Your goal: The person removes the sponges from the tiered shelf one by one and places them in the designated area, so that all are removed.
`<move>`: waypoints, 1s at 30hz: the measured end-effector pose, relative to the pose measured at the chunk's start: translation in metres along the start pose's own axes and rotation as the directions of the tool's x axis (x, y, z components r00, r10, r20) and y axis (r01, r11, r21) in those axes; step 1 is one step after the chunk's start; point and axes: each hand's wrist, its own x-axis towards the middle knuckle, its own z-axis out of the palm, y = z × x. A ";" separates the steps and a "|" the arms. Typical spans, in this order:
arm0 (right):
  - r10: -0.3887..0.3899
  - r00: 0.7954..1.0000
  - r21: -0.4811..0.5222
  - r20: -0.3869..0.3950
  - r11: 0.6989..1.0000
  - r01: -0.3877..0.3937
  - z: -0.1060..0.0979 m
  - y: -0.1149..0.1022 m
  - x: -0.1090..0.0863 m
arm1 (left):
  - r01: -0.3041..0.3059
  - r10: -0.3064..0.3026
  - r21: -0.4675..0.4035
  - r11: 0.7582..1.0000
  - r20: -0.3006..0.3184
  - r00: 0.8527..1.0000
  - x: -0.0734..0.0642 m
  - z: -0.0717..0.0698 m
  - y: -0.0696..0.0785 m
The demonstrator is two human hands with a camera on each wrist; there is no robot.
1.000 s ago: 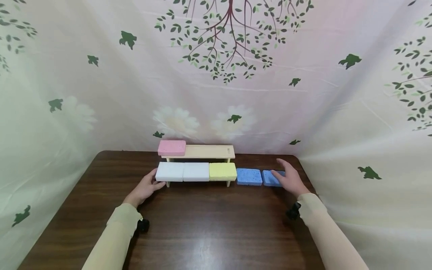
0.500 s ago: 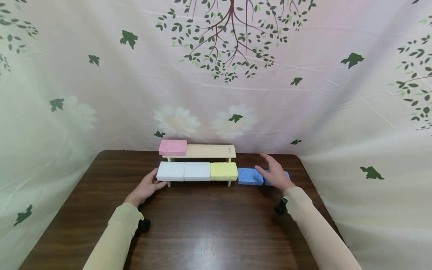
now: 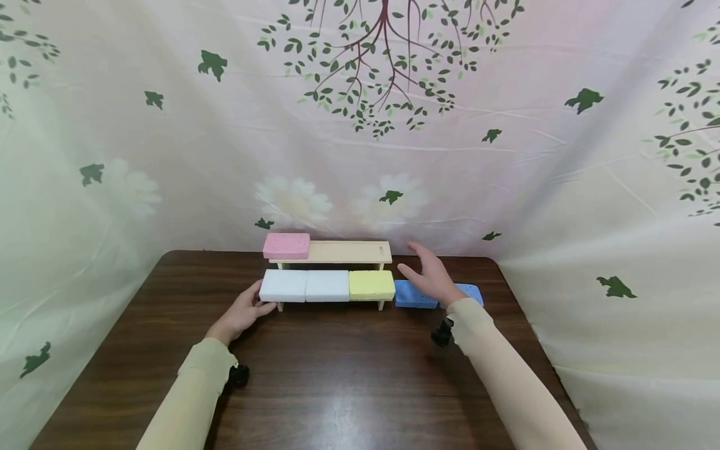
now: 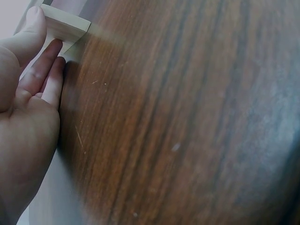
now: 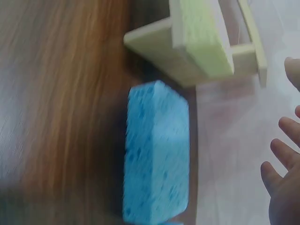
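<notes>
In the head view, a two-tier wooden rack (image 3: 349, 251) carries sponges: a pink one (image 3: 287, 245) on its upper tier, two white ones (image 3: 283, 285) and a yellow one (image 3: 371, 285) along the lower. My left hand (image 3: 239, 315) holds the lower tier's left end, thumb in front and fingers at the side. The left wrist view shows its fingers against the wood (image 4: 65, 23). Holding nothing, my right hand (image 3: 433, 275) hovers above and behind a blue sponge (image 3: 413, 295). Its fingers are spread in the right wrist view, beyond that blue sponge (image 5: 157, 154).
Another blue sponge (image 3: 470, 292) lies farther right, partly behind my right wrist. The rack stands near the back edge of the dark wooden table (image 3: 337, 375). A patterned cloth (image 3: 337, 156) hangs behind and at both sides.
My right hand has moved left, from the farther blue sponge across the nearer one toward the rack's right end. The left hand has stayed at the rack's left end.
</notes>
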 end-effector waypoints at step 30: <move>-0.142 0.990 0.004 0.017 0.990 0.141 0.046 -0.077 0.040 | -0.005 0.005 0.019 1.000 0.014 1.000 0.000 -0.001 0.002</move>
